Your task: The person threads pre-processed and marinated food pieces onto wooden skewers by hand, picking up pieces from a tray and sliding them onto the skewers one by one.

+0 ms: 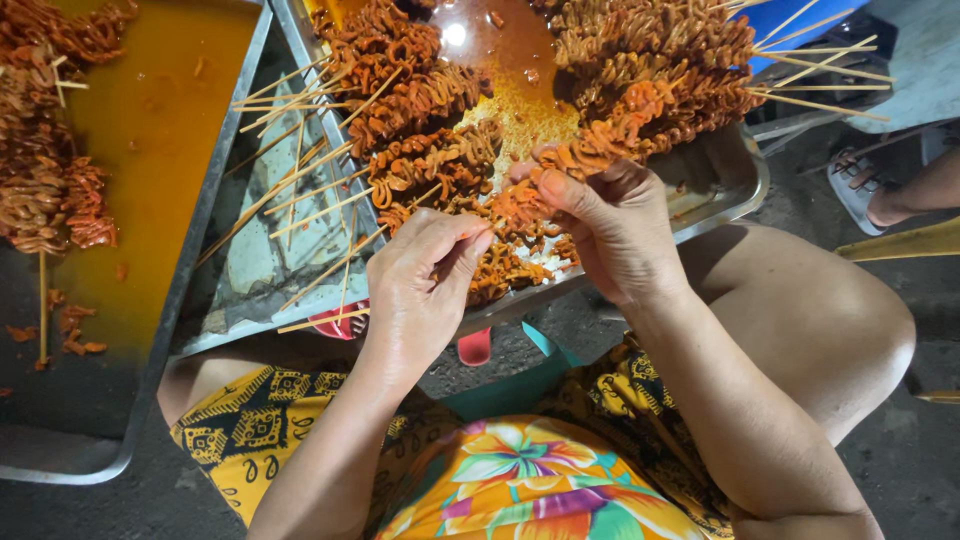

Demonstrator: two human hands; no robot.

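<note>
My left hand (425,280) pinches the near end of a thin wooden skewer, fingers bunched together over the front edge of a metal tray (735,195). My right hand (610,225) grips a strip of orange, coiled marinated meat (600,145) and holds it at the skewer's other end. Both hands meet just above a heap of loose orange meat pieces (500,270) lying in the tray. Finished skewers of the same coiled meat (420,100) are piled across the tray's middle and far right, sticks pointing outward.
A second metal tray (190,250) on the left holds orange marinade and more coiled meat (50,190). My bare knees and a patterned yellow garment (500,470) fill the foreground. Another person's sandalled foot (880,190) rests at the right edge.
</note>
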